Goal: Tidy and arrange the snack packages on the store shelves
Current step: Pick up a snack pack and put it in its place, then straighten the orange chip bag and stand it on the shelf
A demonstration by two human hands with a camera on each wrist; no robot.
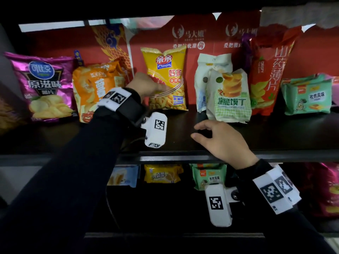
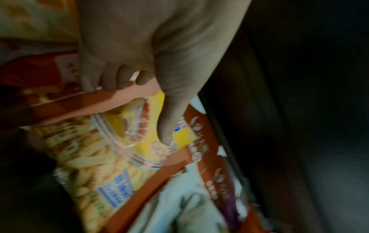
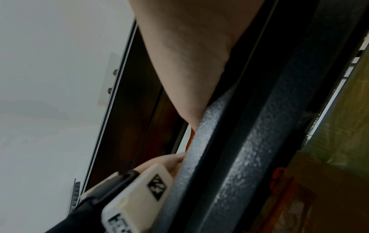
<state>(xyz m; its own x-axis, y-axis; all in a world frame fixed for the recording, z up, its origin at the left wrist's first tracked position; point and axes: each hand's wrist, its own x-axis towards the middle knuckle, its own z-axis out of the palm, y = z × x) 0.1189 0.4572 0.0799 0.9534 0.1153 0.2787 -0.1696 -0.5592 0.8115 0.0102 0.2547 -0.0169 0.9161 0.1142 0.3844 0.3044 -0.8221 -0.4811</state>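
Purple chip bag (image 1: pixel 44 87) stands far left on the dark shelf (image 1: pixel 275 136), orange bag (image 1: pixel 95 88) just beside it. Left hand (image 1: pixel 145 85) pinches the yellow bag (image 1: pixel 167 77), upright mid-shelf against the red backing: thumb on its front, fingers (image 2: pixel 111 78) curled behind its left edge. Bag is yellow w/ a fry-like stick print & blue label; wrist view adds a shrimp pic by the thumb. Right hand (image 1: pixel 220 138) hovers over the shelf front, fingers loosely bent, holding nothing; its wrist view shows only palm & shelf edge. Green-white bag (image 1: pixel 229 99) stands just right.
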